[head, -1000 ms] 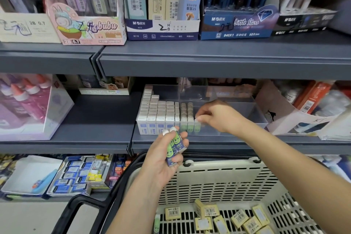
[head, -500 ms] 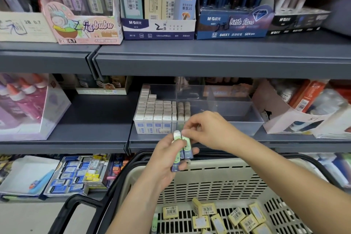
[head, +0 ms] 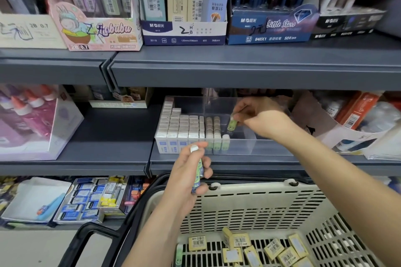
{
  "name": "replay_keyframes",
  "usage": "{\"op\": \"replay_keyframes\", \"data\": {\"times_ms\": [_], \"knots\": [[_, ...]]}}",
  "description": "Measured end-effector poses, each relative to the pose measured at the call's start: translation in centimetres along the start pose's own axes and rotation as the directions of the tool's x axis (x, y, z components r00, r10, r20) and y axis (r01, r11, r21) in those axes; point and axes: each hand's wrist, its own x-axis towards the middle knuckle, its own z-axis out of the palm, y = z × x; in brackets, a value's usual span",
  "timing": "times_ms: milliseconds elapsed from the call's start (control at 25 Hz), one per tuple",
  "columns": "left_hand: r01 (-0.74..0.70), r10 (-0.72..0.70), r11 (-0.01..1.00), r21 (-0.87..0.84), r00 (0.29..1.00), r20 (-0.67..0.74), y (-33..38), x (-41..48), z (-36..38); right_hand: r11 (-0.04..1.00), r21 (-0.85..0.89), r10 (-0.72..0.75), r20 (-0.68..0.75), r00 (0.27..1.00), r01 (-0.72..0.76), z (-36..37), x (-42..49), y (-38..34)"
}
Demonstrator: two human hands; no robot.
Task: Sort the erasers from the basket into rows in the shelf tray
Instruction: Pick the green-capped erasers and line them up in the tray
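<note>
Head view: right hand (head: 260, 119) now pinches a green eraser (head: 232, 124) over the clear tray (head: 271, 147) (new row barely begun), taken from the eraser bundle (head: 198, 172) the left hand (head: 188, 178) grips.

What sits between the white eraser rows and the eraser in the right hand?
Head view: two rows of green erasers, plus a lone eraser starting a third.

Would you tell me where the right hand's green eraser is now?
Head view, right of centre: the right hand pinches the green eraser inside the clear tray, just right of the eraser rows.
</note>
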Motion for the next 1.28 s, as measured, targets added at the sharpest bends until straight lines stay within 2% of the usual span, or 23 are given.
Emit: {"op": "replay_keyframes", "data": {"times_ms": [200,360,480,560,640,720,840,1120,1200,1280], "knots": [[0.044,-0.044,0.996,-0.083,0.999,0.009,0.1,0.1,-0.1,0.999,0.031,0.01,0.078,0.997,-0.013,2.3,0.3,0.7],[0.005,-0.005,1.0,0.012,0.999,-0.044,0.1,-0.1,0.1,0.986,-0.157,-0.032,0.114,0.993,0.05,3.4,0.2,1.2],[0.016,-0.013,0.999,0.049,0.998,-0.063,0.2,-0.2,0.3,0.983,-0.182,0.006,0.131,0.991,0.018,3.2,0.1,1.1],[0.01,-0.007,0.998,0.06,0.999,-0.046,0.1,-0.2,0.3,0.98,-0.2,0.006,0.096,0.995,0.013,2.7,-0.2,0.8],[-0.007,0.008,0.998,0.064,1.0,-0.014,-0.1,-0.2,0.3,0.976,-0.212,-0.058,0.009,0.998,0.058,2.4,-0.9,0.2],[-0.023,0.022,0.997,0.067,1.0,0.01,-0.2,-0.2,0.3,0.981,-0.146,-0.126,0.011,0.992,0.126,2.3,-2.2,-0.7],[-0.039,0.036,0.994,0.102,0.999,0.031,-0.5,-0.3,0.5,0.985,-0.015,-0.169,0.154,0.973,0.173,3.2,-4.3,-1.7],[-0.11,0.103,0.97,0.216,0.994,0.045,-0.8,-0.8,1.1,0.978,0.204,-0.083,0.266,0.96,0.028,2.1,-4.6,-0.8],[-0.12,0.122,0.971,0.206,0.993,0.006,-0.7,-0.7,0.9,0.964,0.266,-0.057,0.207,0.977,0.0,0.7,-3.6,-0.5],[-0.136,0.146,0.974,0.181,0.988,-0.045,-0.5,-0.4,0.4,0.975,0.221,-0.02,0.033,0.999,0.012,-0.6,-1.9,-0.2]]}}
